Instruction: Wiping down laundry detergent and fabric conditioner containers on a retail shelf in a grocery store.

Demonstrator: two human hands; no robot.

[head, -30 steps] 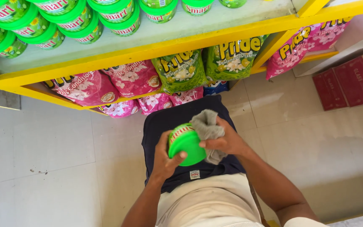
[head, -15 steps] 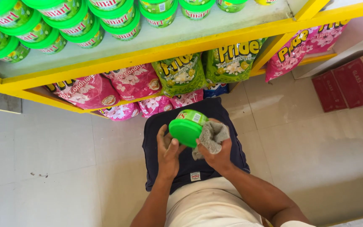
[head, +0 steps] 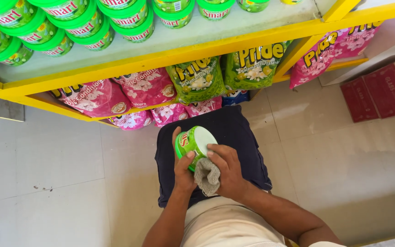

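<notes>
the left hand [head: 184,171] grips a small round green plastic tub [head: 195,144], tilted over the lap below the yellow metal shelf [head: 170,57]. the right hand [head: 227,171] clutches a crumpled grey cloth [head: 206,176] against its underside, seemingly mid-wipe. turning the tub would expose unwiped sides.

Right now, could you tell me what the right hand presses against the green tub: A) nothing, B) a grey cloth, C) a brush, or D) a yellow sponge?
B: the right hand bunches a grey cloth against the green tub, which the left hand steadies.
</notes>
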